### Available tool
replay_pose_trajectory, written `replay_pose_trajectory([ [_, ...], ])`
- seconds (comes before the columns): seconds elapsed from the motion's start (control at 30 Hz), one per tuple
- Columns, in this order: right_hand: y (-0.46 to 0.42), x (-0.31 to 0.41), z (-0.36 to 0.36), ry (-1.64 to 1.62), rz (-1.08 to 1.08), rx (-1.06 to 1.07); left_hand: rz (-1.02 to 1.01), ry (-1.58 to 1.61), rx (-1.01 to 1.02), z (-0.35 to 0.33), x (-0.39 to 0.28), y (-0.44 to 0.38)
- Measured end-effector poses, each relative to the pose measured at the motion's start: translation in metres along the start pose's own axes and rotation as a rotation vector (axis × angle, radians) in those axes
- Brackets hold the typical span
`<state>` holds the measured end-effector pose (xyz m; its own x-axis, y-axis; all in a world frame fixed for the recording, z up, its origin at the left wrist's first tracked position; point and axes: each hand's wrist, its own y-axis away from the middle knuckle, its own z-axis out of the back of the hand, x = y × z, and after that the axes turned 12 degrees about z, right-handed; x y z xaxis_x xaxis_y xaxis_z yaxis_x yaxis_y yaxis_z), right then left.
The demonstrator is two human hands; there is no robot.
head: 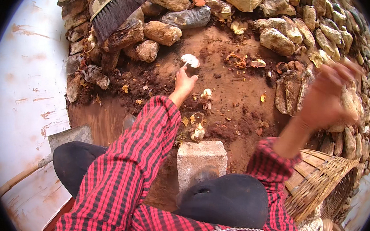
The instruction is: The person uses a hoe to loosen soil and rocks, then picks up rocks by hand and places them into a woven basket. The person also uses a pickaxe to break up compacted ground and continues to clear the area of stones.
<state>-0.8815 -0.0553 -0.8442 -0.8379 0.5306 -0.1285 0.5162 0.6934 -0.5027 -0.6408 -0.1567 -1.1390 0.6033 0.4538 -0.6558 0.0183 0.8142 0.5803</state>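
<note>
My left hand (185, 83) reaches over the brown floor with a white mushroom (190, 61) at its fingertips, thumb and fingers around the stem. Its cap points away from me. To the right, my right hand (328, 97) is raised and blurred by motion in front of stacked mushroom substrate logs (277, 41). Beside its fingers is a pale log (352, 96); I cannot tell whether the hand grips it. Small mushroom pieces (198, 133) lie on the floor between my arms, close to a rough pale block (203, 154).
A wide black-bristled brush (118, 9) leans over logs at upper left. By my left knee lies a shovel (72, 136). A woven bamboo basket (316, 184) rests on its side at right. Dark crumbs and peelings (238, 60) litter the floor (216, 49).
</note>
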Motion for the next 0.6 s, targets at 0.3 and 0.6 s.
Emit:
replay_pose_trajectory([
  [0.3, 0.165, -0.074, 0.210, 1.138, -0.699, -0.956, -0.008, -0.149, 0.150, 0.013, 0.019, -0.053],
  [0.6, 0.176, -0.082, 0.251, 1.048, -0.376, -1.097, -0.595, -0.641, 0.124, 0.056, -0.056, -0.022],
])
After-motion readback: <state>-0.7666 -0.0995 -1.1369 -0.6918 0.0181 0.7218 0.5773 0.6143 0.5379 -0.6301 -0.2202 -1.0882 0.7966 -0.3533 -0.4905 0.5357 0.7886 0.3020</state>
